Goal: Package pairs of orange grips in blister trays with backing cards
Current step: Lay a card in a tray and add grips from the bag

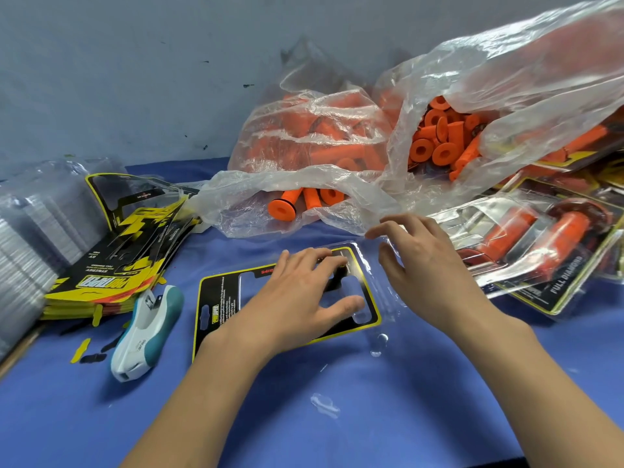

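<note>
A black and yellow backing card (221, 305) lies flat on the blue table, inside a clear blister tray (381, 282). My left hand (304, 298) rests palm down on the card, fingers spread. My right hand (422, 261) hovers over the tray's right edge with fingers apart, holding nothing that I can see. Loose orange grips (439, 136) fill two clear plastic bags at the back, and a few (290, 201) stick out of the nearer bag's mouth. No grips lie in the tray under my hands.
A stack of backing cards (111, 265) and a pile of clear blister trays (27, 244) sit at the left. A white and teal stapler (148, 329) lies beside the card. Finished packs (540, 251) lie at the right. A grey wall closes the back.
</note>
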